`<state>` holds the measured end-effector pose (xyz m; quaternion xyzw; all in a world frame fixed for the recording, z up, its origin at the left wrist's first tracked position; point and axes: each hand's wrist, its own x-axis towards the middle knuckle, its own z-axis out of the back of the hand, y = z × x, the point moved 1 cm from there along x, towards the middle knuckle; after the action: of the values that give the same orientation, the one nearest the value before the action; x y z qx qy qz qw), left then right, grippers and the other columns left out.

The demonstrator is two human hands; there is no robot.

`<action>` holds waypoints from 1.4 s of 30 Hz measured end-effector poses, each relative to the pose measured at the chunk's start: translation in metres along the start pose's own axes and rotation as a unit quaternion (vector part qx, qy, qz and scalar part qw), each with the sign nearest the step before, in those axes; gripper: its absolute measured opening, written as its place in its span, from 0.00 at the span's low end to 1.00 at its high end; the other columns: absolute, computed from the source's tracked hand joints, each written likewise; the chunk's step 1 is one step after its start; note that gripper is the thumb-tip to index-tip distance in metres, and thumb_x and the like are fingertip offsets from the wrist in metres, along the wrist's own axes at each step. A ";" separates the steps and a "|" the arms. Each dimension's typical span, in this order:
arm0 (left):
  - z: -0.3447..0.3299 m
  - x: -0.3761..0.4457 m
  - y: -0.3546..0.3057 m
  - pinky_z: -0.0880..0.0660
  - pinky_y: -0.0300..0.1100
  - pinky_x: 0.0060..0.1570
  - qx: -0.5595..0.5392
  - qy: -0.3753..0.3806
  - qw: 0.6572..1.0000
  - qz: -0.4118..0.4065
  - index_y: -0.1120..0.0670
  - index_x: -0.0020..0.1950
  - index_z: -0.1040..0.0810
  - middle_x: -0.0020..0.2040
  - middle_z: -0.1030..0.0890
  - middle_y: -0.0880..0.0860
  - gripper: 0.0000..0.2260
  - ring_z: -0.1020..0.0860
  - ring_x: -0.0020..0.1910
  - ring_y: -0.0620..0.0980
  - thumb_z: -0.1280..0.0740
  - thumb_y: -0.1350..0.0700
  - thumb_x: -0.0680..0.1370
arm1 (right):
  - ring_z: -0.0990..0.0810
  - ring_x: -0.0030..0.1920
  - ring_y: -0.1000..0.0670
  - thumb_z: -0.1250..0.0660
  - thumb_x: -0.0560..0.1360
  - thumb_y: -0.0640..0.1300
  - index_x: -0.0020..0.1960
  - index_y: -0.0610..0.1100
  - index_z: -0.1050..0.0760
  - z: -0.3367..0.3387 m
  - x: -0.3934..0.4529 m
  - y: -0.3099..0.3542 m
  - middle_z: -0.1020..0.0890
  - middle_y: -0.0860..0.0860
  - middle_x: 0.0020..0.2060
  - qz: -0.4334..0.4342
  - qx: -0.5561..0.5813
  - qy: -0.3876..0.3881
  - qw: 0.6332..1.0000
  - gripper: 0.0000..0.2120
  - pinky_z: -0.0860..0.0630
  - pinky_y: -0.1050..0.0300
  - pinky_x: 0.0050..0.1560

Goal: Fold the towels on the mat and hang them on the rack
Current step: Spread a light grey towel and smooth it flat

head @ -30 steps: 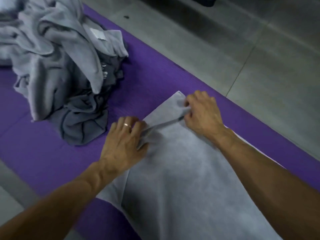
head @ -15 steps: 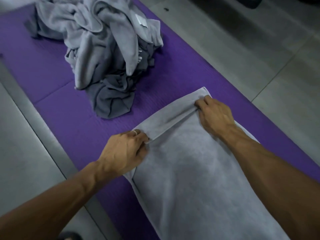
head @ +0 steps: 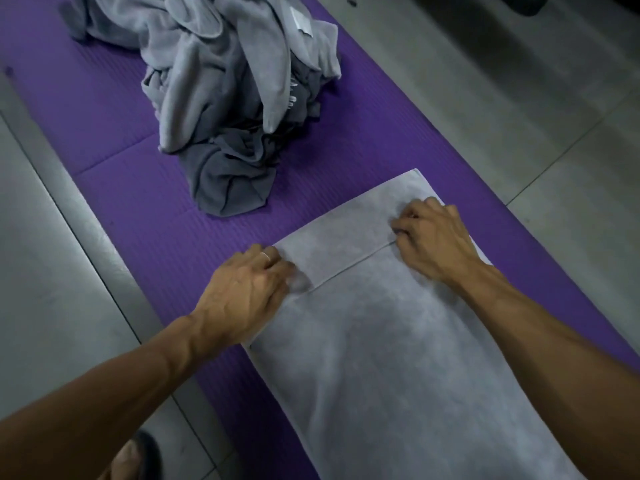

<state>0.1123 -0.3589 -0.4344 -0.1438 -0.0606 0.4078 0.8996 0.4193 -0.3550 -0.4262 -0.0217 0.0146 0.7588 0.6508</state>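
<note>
— Towel (head: 398,358): where is it?
— Flat on the purple mat (head: 104,109), far end folded over.
— And the hands?
— Left hand (head: 246,296) and right hand (head: 433,237) have curled fingers pinching the fold's edge at either side.
— Beyond?
— A heap (head: 225,91) of grey towels.

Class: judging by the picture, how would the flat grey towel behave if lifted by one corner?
The flat grey towel would probably droop limply: its far end is folded over. Likely light, like the crumpled pile. It shouldn't roll.

No legible txt; white tag (head: 300,19) on towel pile (head: 221,81) too blurred to read.
</note>
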 end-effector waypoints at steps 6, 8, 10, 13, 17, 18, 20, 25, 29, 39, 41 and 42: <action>0.002 0.002 0.017 0.28 0.52 0.42 0.047 0.016 0.975 0.215 0.58 0.50 0.21 0.49 0.22 0.59 0.11 0.26 0.47 0.60 0.35 0.52 0.75 | 0.26 0.58 0.34 0.41 0.78 0.41 0.72 0.44 0.36 0.004 0.064 -0.019 0.32 0.42 0.67 -0.275 0.115 0.020 0.955 0.22 0.30 0.43 0.59; 0.000 -0.003 0.015 0.30 0.51 0.41 0.035 0.012 0.975 0.221 0.57 0.48 0.23 0.45 0.22 0.58 0.12 0.26 0.45 0.58 0.38 0.49 0.78 | 0.26 0.61 0.35 0.37 0.75 0.42 0.64 0.39 0.29 0.000 0.078 -0.036 0.25 0.39 0.63 -0.368 0.143 0.047 0.917 0.19 0.29 0.47 0.60; 0.000 -0.008 0.014 0.32 0.47 0.37 -0.030 -0.015 0.972 0.231 0.55 0.48 0.30 0.38 0.24 0.53 0.11 0.27 0.39 0.55 0.43 0.48 0.81 | 0.22 0.55 0.40 0.34 0.72 0.42 0.53 0.40 0.21 0.001 0.082 -0.043 0.19 0.42 0.51 -0.397 0.198 0.038 0.895 0.11 0.26 0.50 0.55; -0.001 -0.010 0.023 0.33 0.45 0.34 -0.119 0.016 0.972 0.200 0.51 0.52 0.40 0.31 0.29 0.47 0.09 0.26 0.31 0.55 0.48 0.45 0.82 | 0.22 0.45 0.45 0.34 0.74 0.41 0.42 0.45 0.21 0.007 0.085 -0.042 0.22 0.46 0.39 -0.386 0.257 0.004 0.886 0.04 0.24 0.52 0.51; 0.002 0.003 0.043 0.25 0.50 0.40 -0.059 0.066 0.980 0.178 0.51 0.65 0.43 0.44 0.19 0.57 0.18 0.20 0.42 0.62 0.48 0.41 0.80 | 0.20 0.42 0.43 0.35 0.73 0.37 0.36 0.44 0.23 0.007 0.104 -0.046 0.21 0.47 0.36 -0.377 0.278 -0.037 0.883 0.08 0.21 0.50 0.49; 0.003 0.007 0.048 0.25 0.51 0.41 -0.036 0.080 0.980 0.181 0.51 0.67 0.44 0.48 0.19 0.59 0.21 0.20 0.43 0.62 0.47 0.41 0.80 | 0.19 0.43 0.42 0.36 0.72 0.36 0.35 0.44 0.24 0.005 0.109 -0.046 0.21 0.47 0.35 -0.370 0.277 -0.036 0.886 0.09 0.20 0.49 0.49; 0.008 0.009 0.052 0.25 0.51 0.39 0.029 0.092 0.981 0.170 0.53 0.72 0.44 0.57 0.23 0.60 0.27 0.20 0.46 0.62 0.46 0.39 0.79 | 0.19 0.48 0.42 0.37 0.73 0.37 0.37 0.44 0.23 0.000 0.116 -0.045 0.20 0.47 0.37 -0.355 0.278 -0.019 0.893 0.08 0.22 0.49 0.54; 0.003 0.019 0.039 0.35 0.58 0.65 0.101 -0.012 0.995 -0.020 0.60 0.71 0.31 0.71 0.31 0.60 0.29 0.31 0.68 0.61 0.45 0.42 0.77 | 0.28 0.63 0.40 0.38 0.75 0.48 0.67 0.40 0.29 0.005 0.091 -0.009 0.27 0.40 0.64 -0.259 0.143 -0.099 0.950 0.22 0.31 0.47 0.64; -0.029 0.036 0.014 0.47 0.59 0.72 0.077 0.061 0.992 -0.081 0.59 0.76 0.40 0.75 0.35 0.58 0.32 0.40 0.76 0.58 0.53 0.38 0.80 | 0.48 0.78 0.47 0.52 0.80 0.59 0.78 0.48 0.44 -0.028 0.046 0.062 0.44 0.47 0.78 0.046 0.071 0.054 0.995 0.29 0.49 0.45 0.76; -0.028 0.030 0.009 0.42 0.60 0.71 0.079 0.081 0.988 -0.106 0.57 0.73 0.33 0.73 0.32 0.58 0.30 0.36 0.74 0.60 0.47 0.39 0.78 | 0.51 0.78 0.46 0.49 0.81 0.57 0.79 0.48 0.52 -0.014 0.037 -0.030 0.49 0.47 0.79 -0.214 0.090 0.082 0.969 0.30 0.55 0.41 0.76; -0.017 0.041 -0.010 0.34 0.57 0.68 0.079 0.069 0.986 -0.132 0.58 0.64 0.24 0.63 0.23 0.58 0.25 0.26 0.65 0.59 0.44 0.44 0.75 | 0.41 0.75 0.44 0.43 0.80 0.53 0.77 0.45 0.44 0.001 0.009 -0.023 0.38 0.45 0.75 -0.207 0.102 0.032 0.972 0.28 0.47 0.43 0.74; -0.010 0.048 -0.026 0.29 0.55 0.64 0.073 0.065 0.985 -0.145 0.57 0.58 0.21 0.57 0.20 0.57 0.22 0.22 0.58 0.58 0.44 0.46 0.73 | 0.37 0.72 0.43 0.41 0.79 0.52 0.75 0.44 0.40 0.008 -0.009 -0.022 0.35 0.44 0.72 -0.212 0.104 0.021 0.972 0.27 0.43 0.43 0.72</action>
<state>0.1650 -0.3409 -0.4365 -0.0933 0.0076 0.2666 0.9592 0.4424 -0.3605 -0.4171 0.0275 0.1023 0.5973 0.7950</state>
